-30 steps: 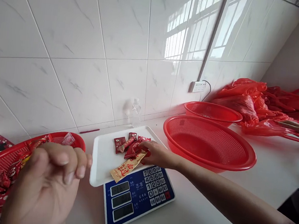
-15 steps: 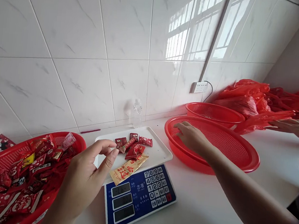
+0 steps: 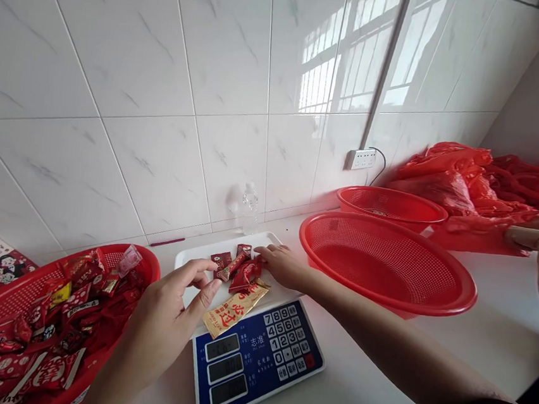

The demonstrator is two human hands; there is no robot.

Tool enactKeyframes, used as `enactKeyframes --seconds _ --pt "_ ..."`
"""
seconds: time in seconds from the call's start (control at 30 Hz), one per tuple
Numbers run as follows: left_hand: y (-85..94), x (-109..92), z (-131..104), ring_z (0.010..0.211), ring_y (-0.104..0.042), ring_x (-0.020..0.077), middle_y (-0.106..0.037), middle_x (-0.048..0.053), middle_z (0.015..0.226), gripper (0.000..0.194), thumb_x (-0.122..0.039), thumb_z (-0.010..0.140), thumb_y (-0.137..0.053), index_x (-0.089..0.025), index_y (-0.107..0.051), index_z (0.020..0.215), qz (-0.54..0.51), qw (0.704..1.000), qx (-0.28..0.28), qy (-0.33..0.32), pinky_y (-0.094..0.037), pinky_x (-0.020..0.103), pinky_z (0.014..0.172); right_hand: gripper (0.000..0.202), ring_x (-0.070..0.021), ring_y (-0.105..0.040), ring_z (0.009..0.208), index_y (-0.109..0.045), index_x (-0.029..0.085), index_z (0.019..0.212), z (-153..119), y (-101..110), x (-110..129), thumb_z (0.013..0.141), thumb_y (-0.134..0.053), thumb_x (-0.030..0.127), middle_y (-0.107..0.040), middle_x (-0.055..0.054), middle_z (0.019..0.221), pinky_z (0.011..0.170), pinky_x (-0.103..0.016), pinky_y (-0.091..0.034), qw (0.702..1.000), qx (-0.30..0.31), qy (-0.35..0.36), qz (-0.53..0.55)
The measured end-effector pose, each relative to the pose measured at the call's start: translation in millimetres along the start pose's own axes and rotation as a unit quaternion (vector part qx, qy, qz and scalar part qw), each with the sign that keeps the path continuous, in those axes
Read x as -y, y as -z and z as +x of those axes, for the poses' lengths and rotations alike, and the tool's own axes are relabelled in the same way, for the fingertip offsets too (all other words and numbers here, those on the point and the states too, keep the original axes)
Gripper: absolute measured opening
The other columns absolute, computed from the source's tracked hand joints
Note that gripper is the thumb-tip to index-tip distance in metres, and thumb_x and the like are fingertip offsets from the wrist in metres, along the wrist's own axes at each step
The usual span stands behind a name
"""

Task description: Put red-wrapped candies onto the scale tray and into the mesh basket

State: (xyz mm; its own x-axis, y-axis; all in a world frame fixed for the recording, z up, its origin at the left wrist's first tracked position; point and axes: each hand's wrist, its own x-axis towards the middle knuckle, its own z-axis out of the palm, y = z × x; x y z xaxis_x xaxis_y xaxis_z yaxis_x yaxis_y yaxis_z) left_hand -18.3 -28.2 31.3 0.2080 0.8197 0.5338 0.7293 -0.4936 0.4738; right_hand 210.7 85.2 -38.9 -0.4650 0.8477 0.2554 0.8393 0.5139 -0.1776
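Note:
My left hand hovers at the near left side of the scale's white tray, with thumb and forefinger apart and nothing between them. On the tray lie several small red candy packets and a long gold packet with red characters. My right hand reaches over the tray's right side, its fingers stretched toward the red packets; it hides part of them, and I cannot tell whether its fingertips touch one. The blue keypad panel of the scale faces me, with three small displays.
To the left stands a red basket full of wrapped sweets. Two red perforated baskets are at the right. Red plastic bags are heaped behind them, where another person's hand handles one. A clear bottle stands by the wall.
My right hand has moved left from above the red basket to the packets on the tray. My left hand keeps its pose. The other person's hand has shifted with the red bag.

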Motion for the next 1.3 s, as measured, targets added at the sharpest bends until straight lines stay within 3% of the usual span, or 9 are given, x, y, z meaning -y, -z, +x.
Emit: enactKeyframes --seconds 0.17,0.37,0.53,0.7,0.83,0.97,1.07,1.2,1.3 --pt "2.0 0.0 0.7 0.068 -0.063 0.0150 -0.067 0.002 0.085 0.030 -0.047 0.085 -0.045 -0.024 -0.059 0.101 0.016 0.999 0.029 0.037 -0.046 0.023 0.052 0.030 -0.0205 -0.060 0.084 -0.054 0.020 0.115 -13.6 24.6 -14.8 0.093 -0.034 0.021 -0.062 -0.011 0.103 0.065 -0.028 -0.042 0.997 -0.039 -0.064 -0.007" --pt "-1.3 -0.1 0.0 0.075 -0.063 0.0154 -0.067 0.001 0.092 0.032 -0.048 0.086 -0.044 -0.026 -0.057 0.105 0.001 0.997 0.056 0.060 -0.048 0.025 0.059 0.034 -0.0284 -0.057 0.099 -0.053 0.015 0.120 -44.8 59.0 -54.0 0.091 -0.037 0.022 -0.061 -0.016 0.113 0.075 -0.038 -0.044 0.964 -0.090 -0.211 -0.135" --pt "-3.9 -1.5 0.2 0.078 -0.064 0.0166 -0.067 0.001 0.090 0.033 -0.049 0.085 -0.044 -0.026 -0.057 0.105 0.013 0.995 0.070 0.064 -0.048 0.026 0.060 0.036 -0.0257 -0.052 0.113 -0.055 0.016 0.121 -39.3 47.8 -34.2 0.087 -0.049 0.026 -0.059 -0.013 0.122 0.092 -0.039 -0.041 0.992 -0.053 -0.104 -0.043" --pt "-1.7 1.0 0.1 0.078 -0.064 0.0172 -0.067 0.002 0.092 0.034 -0.049 0.085 -0.044 -0.026 -0.057 0.106 0.029 0.995 0.073 0.059 -0.048 0.026 0.060 0.044 -0.0262 -0.058 0.104 -0.052 0.021 0.125 -13.5 17.1 13.0 0.082 -0.055 0.030 -0.065 -0.011 0.114 0.087 -0.039 -0.043 0.999 -0.003 0.006 0.036" --pt "2.1 0.9 0.6 0.079 -0.064 0.0178 -0.067 0.002 0.093 0.034 -0.049 0.085 -0.044 -0.025 -0.058 0.105 0.032 0.996 0.070 0.055 -0.049 0.026 0.060 0.048 -0.0256 -0.063 0.092 -0.048 0.019 0.126 -4.1 4.1 23.6 0.078 -0.053 0.021 -0.068 -0.011 0.103 0.076 -0.035 -0.045 0.999 0.002 0.015 0.041" --pt "0.3 2.3 -2.3 0.097 -0.060 0.0205 -0.064 0.003 0.109 0.032 -0.048 0.085 -0.045 -0.027 -0.058 0.105 0.025 0.979 0.200 0.024 -0.050 0.031 0.078 0.045 -0.0249 -0.061 0.092 -0.050 0.016 0.123 -12.6 13.5 12.8 0.078 -0.052 0.017 -0.065 -0.014 0.107 0.071 -0.032 -0.044 0.999 -0.024 -0.025 0.018" --pt "-5.5 8.8 -6.0 0.119 -0.049 0.0239 -0.052 0.003 0.131 0.047 -0.048 0.079 -0.056 -0.031 -0.052 0.122 0.024 0.954 0.300 0.005 -0.039 0.038 0.099 0.042 -0.0250 -0.061 0.093 -0.050 0.016 0.121 -27.7 35.2 -5.5 0.079 -0.049 0.015 -0.063 -0.014 0.110 0.068 -0.031 -0.044 0.994 -0.046 -0.101 -0.025" --pt "-13.9 17.5 -6.3 0.127 -0.040 0.0238 -0.044 0.001 0.140 0.054 -0.044 0.076 -0.059 -0.032 -0.047 0.128 0.018 0.941 0.337 0.016 -0.033 0.038 0.105 0.037 -0.0271 -0.060 0.095 -0.052 0.017 0.119 -51.7 64.2 -38.8 0.083 -0.044 0.020 -0.063 -0.013 0.111 0.065 -0.033 -0.045 0.963 -0.074 -0.236 -0.103" --pt "-17.8 19.5 -2.3 0.123 -0.045 0.0232 -0.049 0.001 0.135 0.049 -0.039 0.076 -0.059 -0.031 -0.050 0.124 0.006 0.940 0.340 0.016 -0.035 0.036 0.102 0.041 -0.0310 -0.050 0.113 -0.050 0.016 0.124 -64.1 68.9 -54.3 0.084 -0.046 0.022 -0.055 -0.015 0.126 0.079 -0.040 -0.046 0.953 -0.094 -0.253 -0.138"
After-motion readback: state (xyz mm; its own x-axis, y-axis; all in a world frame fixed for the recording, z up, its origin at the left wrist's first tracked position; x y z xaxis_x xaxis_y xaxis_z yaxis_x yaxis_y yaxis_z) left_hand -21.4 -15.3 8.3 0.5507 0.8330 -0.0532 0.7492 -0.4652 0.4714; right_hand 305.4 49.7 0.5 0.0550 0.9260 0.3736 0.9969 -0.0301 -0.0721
